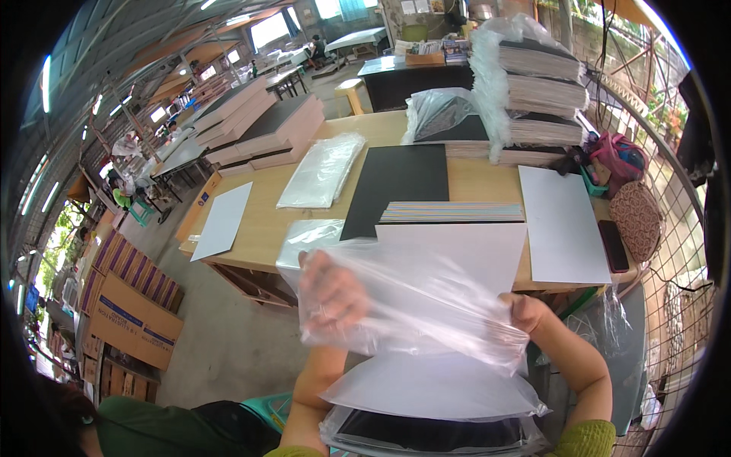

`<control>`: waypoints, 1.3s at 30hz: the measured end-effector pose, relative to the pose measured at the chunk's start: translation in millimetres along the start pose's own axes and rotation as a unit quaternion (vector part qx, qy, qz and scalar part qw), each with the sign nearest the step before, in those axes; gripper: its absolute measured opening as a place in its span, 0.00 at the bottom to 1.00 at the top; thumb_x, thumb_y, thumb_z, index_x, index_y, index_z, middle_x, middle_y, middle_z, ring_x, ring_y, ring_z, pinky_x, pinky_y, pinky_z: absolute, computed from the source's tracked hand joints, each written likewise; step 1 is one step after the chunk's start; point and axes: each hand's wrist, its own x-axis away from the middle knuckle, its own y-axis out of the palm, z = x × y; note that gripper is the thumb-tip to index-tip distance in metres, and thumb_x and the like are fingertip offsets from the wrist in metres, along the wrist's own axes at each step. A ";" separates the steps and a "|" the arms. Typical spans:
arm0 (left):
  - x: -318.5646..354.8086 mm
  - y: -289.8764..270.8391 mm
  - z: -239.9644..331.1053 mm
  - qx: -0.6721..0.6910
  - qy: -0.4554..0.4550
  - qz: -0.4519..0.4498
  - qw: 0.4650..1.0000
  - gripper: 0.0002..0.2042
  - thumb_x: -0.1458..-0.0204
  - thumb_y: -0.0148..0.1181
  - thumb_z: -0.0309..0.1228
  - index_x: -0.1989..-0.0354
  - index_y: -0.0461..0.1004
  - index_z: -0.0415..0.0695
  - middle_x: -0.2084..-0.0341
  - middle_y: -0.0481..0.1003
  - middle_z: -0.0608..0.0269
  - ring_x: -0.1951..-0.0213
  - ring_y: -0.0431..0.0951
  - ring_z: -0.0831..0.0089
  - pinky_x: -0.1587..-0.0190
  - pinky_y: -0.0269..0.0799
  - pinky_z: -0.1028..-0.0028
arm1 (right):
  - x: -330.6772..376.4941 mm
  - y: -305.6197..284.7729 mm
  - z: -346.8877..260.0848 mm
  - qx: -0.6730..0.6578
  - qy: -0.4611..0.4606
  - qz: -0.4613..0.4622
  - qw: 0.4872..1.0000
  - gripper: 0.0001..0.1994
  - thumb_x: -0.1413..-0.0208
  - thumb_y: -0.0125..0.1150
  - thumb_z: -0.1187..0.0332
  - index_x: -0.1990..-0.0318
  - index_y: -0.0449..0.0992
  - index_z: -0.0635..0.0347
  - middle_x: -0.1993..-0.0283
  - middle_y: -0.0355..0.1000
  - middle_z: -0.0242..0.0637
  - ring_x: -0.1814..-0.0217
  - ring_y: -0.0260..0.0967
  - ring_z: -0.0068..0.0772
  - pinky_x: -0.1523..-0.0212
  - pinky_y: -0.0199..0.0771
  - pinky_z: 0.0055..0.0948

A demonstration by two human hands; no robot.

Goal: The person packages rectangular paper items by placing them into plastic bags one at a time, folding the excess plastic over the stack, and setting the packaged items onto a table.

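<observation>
A clear plastic bag [426,293] is stretched between my two hands above my lap. My left hand [333,293] shows through the film, slightly blurred, its fingers curled at the bag's left end. Bunched plastic is gripped in my right hand [527,311] at the other end. Just beyond the bag, a stack of boards with coloured edges [451,212] rests at the table's near edge, its pale front face [476,247] partly behind the film. Below my hands lie a white board in clear plastic [434,387] and a dark wrapped board [426,433].
On the wooden table [266,221] are a black board [400,179], clear plastic sleeves [324,169], white boards [565,221] and a phone [613,246]. Tall board stacks [541,95] stand at the back right. A person in dark green [160,426] sits at lower left; wire fencing borders the right.
</observation>
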 end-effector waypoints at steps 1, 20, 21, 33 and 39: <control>-6.2 -10.7 1.7 0.037 0.002 -0.020 0.999 0.14 0.39 0.42 0.44 0.52 0.68 0.54 0.80 0.65 0.70 0.88 0.61 0.83 0.78 0.67 0.77 | 11.5 -7.2 9.4 -0.012 0.019 -0.020 1.000 0.39 0.62 0.72 0.54 0.45 0.65 0.72 0.46 0.65 0.53 0.43 0.61 0.46 0.44 0.60 0.43; -8.4 -25.0 11.4 -0.891 -0.077 0.332 0.301 0.07 0.59 0.57 0.19 0.69 0.71 0.42 0.77 0.67 0.66 0.81 0.65 0.78 0.76 0.63 0.75 | -12.4 69.1 -18.2 0.571 -0.205 0.558 0.566 0.05 0.60 0.49 0.83 0.81 0.70 0.68 0.82 0.63 0.27 0.83 0.54 0.16 0.81 0.51 0.17; -17.5 -26.4 12.4 -0.918 -0.053 0.305 0.249 0.09 0.59 0.57 0.18 0.68 0.73 0.42 0.75 0.66 0.64 0.81 0.66 0.76 0.76 0.63 0.75 | -26.3 70.8 -21.8 0.601 -0.228 0.561 0.521 0.04 0.60 0.50 0.82 0.79 0.71 0.68 0.82 0.63 0.28 0.82 0.54 0.16 0.80 0.51 0.17; -25.3 -6.8 71.9 -0.704 -0.308 0.354 0.534 0.09 0.50 0.58 0.26 0.63 0.75 0.35 0.68 0.69 0.66 0.76 0.70 0.81 0.72 0.67 0.75 | -50.6 77.2 -61.7 0.698 -0.079 0.533 0.471 0.04 0.55 0.59 0.76 0.76 0.75 0.68 0.84 0.66 0.31 0.85 0.52 0.16 0.84 0.48 0.21; 25.6 -28.6 61.6 -0.381 -0.342 0.436 0.740 0.16 0.50 0.61 0.36 0.58 0.73 0.38 0.66 0.73 0.67 0.68 0.72 0.81 0.67 0.68 0.77 | -39.4 89.3 -50.5 0.373 0.026 0.567 0.734 0.06 0.55 0.61 0.74 0.77 0.75 0.68 0.81 0.69 0.32 0.82 0.63 0.20 0.81 0.58 0.21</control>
